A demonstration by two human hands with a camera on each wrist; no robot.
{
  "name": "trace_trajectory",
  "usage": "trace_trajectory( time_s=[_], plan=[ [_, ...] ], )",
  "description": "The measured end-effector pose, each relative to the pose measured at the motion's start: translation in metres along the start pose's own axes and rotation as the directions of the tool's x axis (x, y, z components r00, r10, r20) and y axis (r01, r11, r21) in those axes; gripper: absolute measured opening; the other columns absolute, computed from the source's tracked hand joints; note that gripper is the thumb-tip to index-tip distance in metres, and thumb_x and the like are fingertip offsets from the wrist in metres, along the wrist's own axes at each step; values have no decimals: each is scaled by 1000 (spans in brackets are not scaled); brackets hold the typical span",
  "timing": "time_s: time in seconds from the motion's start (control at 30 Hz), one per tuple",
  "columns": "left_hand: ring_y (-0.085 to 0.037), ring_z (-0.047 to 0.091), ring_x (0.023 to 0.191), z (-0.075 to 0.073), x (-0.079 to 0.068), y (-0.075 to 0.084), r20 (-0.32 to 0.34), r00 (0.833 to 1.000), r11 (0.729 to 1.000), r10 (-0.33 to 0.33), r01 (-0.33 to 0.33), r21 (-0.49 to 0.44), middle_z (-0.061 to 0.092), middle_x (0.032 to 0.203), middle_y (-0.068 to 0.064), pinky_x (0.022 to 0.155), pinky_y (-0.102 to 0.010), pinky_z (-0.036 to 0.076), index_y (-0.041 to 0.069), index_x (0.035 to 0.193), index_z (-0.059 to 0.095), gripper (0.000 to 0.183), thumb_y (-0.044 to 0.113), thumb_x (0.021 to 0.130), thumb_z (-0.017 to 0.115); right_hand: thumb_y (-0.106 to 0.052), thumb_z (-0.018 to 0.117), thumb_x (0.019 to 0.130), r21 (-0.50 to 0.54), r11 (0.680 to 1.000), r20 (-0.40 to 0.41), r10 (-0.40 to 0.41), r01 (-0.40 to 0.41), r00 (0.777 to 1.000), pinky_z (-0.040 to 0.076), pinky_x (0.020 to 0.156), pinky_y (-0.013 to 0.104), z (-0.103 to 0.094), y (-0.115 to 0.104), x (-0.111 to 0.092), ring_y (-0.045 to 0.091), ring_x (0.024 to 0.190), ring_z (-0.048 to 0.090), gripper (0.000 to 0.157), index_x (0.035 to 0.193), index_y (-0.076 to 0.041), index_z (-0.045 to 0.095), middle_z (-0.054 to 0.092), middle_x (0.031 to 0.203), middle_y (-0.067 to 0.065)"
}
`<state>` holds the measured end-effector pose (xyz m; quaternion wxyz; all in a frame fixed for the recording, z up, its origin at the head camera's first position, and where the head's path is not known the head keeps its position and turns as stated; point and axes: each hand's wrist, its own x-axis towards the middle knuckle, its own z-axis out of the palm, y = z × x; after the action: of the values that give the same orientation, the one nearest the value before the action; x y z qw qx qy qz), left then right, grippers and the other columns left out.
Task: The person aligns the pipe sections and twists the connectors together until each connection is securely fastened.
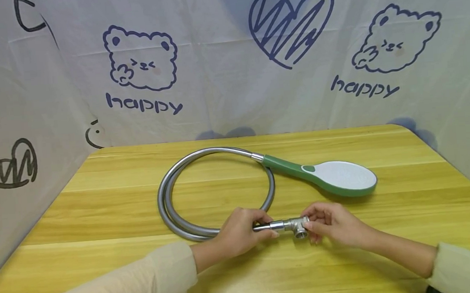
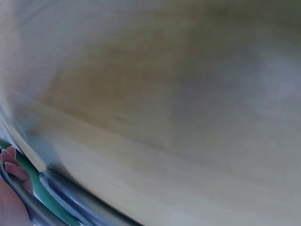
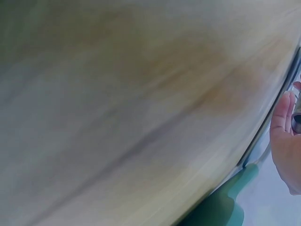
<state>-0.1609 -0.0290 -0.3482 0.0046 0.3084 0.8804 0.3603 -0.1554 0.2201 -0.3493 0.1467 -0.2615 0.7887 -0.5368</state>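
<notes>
Low in the middle of the head view, my left hand (image 1: 238,233) grips the grey shower hose (image 1: 162,196) just behind its chrome end connector (image 1: 277,225). A small silver tee fitting (image 1: 298,224) sits at the tip of that connector, in line with it, its side opening facing down toward me. My right hand (image 1: 337,223) pinches the fitting's far end between thumb and fingers. In the right wrist view, part of the right hand (image 3: 286,153) shows beside the tee fitting (image 3: 296,123) at the frame's edge. The left wrist view catches only some left fingers (image 2: 18,172) by the hose.
Behind the hands, the hose loops on the wooden table (image 1: 99,212) and runs to a green handheld shower head (image 1: 345,176) with a white face, lying at the right. A pale cloth (image 1: 214,88) with drawn bears and hearts hangs beyond the table's back edge.
</notes>
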Motion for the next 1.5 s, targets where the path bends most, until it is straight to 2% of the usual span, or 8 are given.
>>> trace_trajectory(
  time_s=[0.23,0.37,0.53,0.73,0.93,1.03,1.27,1.5],
  plan=[
    [0,43,53,0,1,0,4,1000,1000,-3,3,-1,69,75,0,47,-17,36,9,87,71,17,21,77,75,-7,51,94,18,1000,24,-9,9,1000,55,60,32,-1,0,0,12,66,63,31,115,15,48,60,84,19],
    [0,43,53,-1,1,0,7,1000,1000,-4,4,-12,69,75,0,47,-17,36,9,87,71,17,21,76,76,0,50,92,72,996,72,-54,49,996,55,62,32,-3,-1,-1,12,68,63,33,118,18,42,58,86,19],
    [1,43,53,-1,0,0,13,1000,1000,-10,10,-26,70,75,-1,47,-15,36,8,87,71,17,21,76,76,7,52,88,132,987,116,-106,91,988,55,64,30,-3,1,-1,11,71,61,34,116,20,39,57,88,17],
    [0,42,54,-1,0,0,14,1000,1000,-7,8,-21,70,76,-1,48,-16,35,8,87,71,16,20,77,75,9,53,86,121,988,106,-110,97,988,55,64,29,-1,3,0,11,71,62,32,114,18,39,57,88,15],
    [1,43,54,-2,0,1,19,1000,999,-22,22,-35,70,76,-1,48,-16,36,8,87,71,17,21,77,75,11,54,84,85,988,77,-137,130,988,55,63,29,0,3,0,11,72,63,29,110,17,41,56,87,23],
    [1,43,55,-2,1,1,19,999,999,-28,28,-34,70,77,0,49,-15,37,9,88,71,17,22,77,75,9,56,83,36,988,48,-152,150,987,55,63,28,1,3,-1,10,72,63,29,108,16,44,57,88,28],
    [1,42,55,-1,1,-1,12,1000,1000,-2,3,-14,70,76,0,49,-16,35,9,87,71,16,21,77,75,1,67,79,-160,979,-44,-138,129,989,53,68,23,1,-1,-3,4,79,60,27,103,5,57,61,95,20],
    [1,41,53,-2,1,0,20,1000,1000,-13,13,-23,70,75,-1,47,-15,34,8,87,71,17,21,77,75,5,68,76,-202,972,-78,-141,123,987,52,72,20,3,-5,-2,1,81,57,28,102,6,57,61,98,19]
  ],
)
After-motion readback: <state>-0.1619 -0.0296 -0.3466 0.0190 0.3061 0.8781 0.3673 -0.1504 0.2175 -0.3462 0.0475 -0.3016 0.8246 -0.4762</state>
